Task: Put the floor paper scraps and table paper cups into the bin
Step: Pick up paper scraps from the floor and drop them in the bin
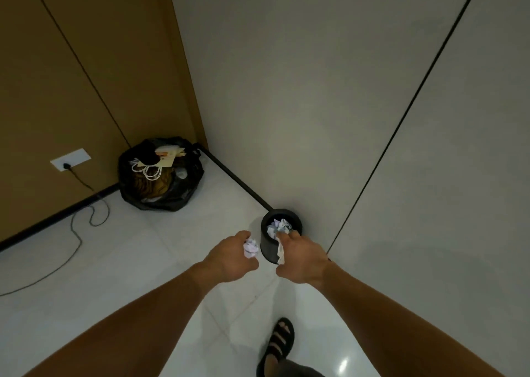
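Observation:
A small black round bin (268, 246) stands on the white floor against the grey wall, with crumpled paper (279, 225) inside it. My left hand (231, 257) is just left of the bin, closed around a crumpled pale pink paper scrap (250, 248). Over the bin's front rim, my right hand (302, 257) grips a white paper scrap (280, 251) that hangs down in front of the bin. No paper cups or table are in view.
A full black rubbish bag (160, 176) sits in the corner to the left. A cable (77, 233) runs from a wall socket (70, 159) across the floor. My sandalled foot (279, 341) stands below the bin. Walls close the far side and right.

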